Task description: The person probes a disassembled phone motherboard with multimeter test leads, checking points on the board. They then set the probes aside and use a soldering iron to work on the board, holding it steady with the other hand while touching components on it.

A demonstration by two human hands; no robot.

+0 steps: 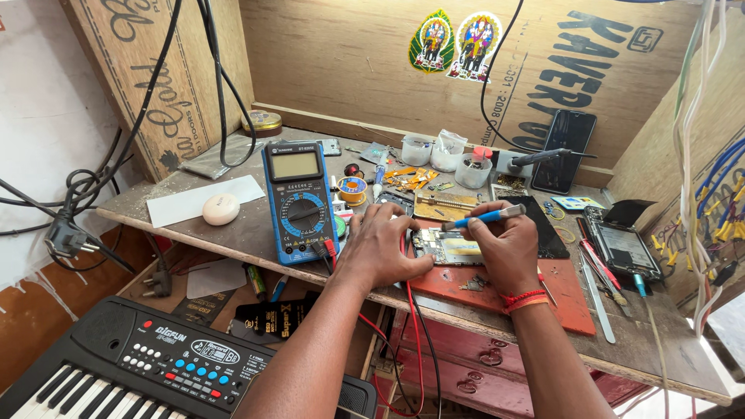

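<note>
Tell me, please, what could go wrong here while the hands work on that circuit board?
The blue-handled tool in the right hand could slip and scratch the circuit board, which only the left hand steadies. The red and black leads hang near the forearms and might snag, tugging the blue multimeter.

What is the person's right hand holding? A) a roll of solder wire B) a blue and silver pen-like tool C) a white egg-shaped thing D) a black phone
B: the right hand grips a blue and silver pen-like tool over the circuit board, which the left hand steadies on the orange mat.
</note>
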